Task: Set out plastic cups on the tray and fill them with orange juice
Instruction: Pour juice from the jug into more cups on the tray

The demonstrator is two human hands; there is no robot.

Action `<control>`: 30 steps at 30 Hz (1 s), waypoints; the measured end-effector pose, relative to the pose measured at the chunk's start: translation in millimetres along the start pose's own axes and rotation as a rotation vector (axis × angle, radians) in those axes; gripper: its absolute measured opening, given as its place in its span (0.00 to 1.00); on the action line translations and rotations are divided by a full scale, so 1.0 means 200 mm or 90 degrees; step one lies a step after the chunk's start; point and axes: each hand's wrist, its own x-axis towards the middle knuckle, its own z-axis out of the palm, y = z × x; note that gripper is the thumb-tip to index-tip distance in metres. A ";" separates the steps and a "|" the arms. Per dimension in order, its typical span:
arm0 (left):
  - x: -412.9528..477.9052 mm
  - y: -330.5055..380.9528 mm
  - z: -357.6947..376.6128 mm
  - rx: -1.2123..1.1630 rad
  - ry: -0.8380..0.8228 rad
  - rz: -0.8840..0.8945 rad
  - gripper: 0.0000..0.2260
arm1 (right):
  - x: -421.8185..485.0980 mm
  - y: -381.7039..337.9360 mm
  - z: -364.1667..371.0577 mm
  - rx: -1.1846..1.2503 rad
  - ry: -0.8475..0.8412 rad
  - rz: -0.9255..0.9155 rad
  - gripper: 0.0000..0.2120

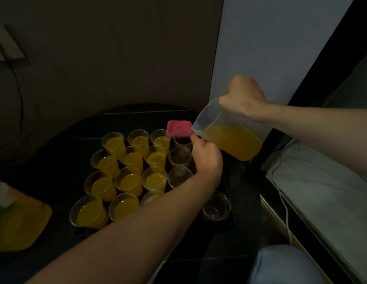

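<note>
Several clear plastic cups stand in rows on a dark tray (pixel 229 220). The left three columns hold orange juice, for example one filled cup (pixel 125 179). The right column is empty, for example one empty cup (pixel 179 154) and a nearer one (pixel 216 206). My right hand (pixel 245 97) grips the handle of a clear jug (pixel 229 138), tilted spout-down to the left and about a third full of juice. My left hand (pixel 206 154) reaches across the tray and holds the far empty cup (pixel 181 139) under the spout, fingers curled at its rim.
A pink square object (pixel 178 128) lies behind the cups. An orange tray (pixel 21 226) sits at the left on the dark round table (pixel 61 144). A white ledge with a cable (pixel 285 201) runs along the right. My knee (pixel 285 265) is at bottom right.
</note>
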 end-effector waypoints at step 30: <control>-0.03 0.05 -0.01 -0.083 -0.008 -0.010 0.19 | 0.02 -0.12 -0.03 -0.050 -0.035 -0.015 0.16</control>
